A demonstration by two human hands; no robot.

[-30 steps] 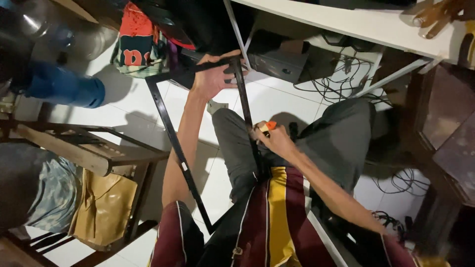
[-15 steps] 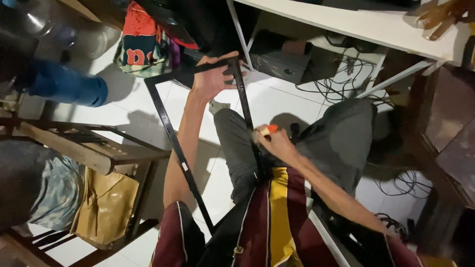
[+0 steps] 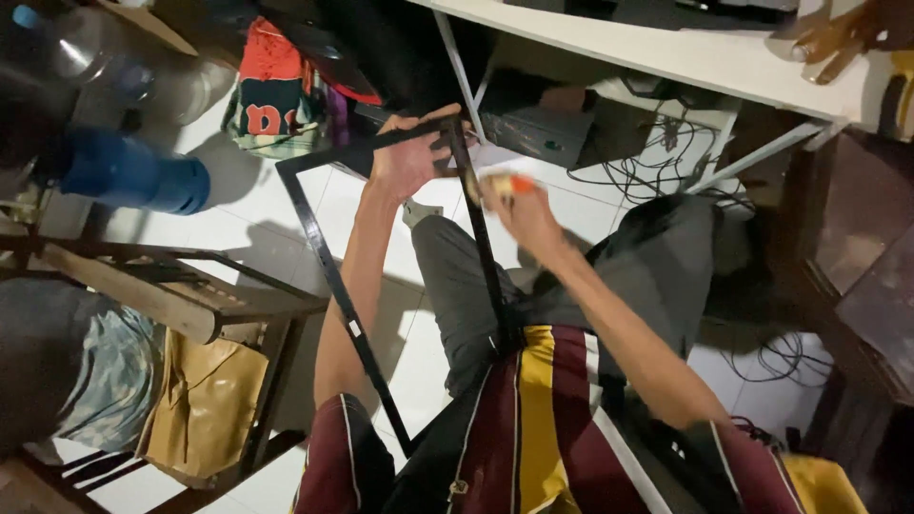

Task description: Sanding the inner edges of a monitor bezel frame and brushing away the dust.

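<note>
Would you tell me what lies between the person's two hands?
In the head view, the right-hand bar of the black frame runs between the left hand, which grips the frame's top corner, and the right hand, which holds a small orange-tipped tool.

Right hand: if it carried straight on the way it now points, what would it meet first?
Most likely the black frame: the right hand, holding an orange-tipped tool, points up-left at its right bar, though depth is unclear.
</note>
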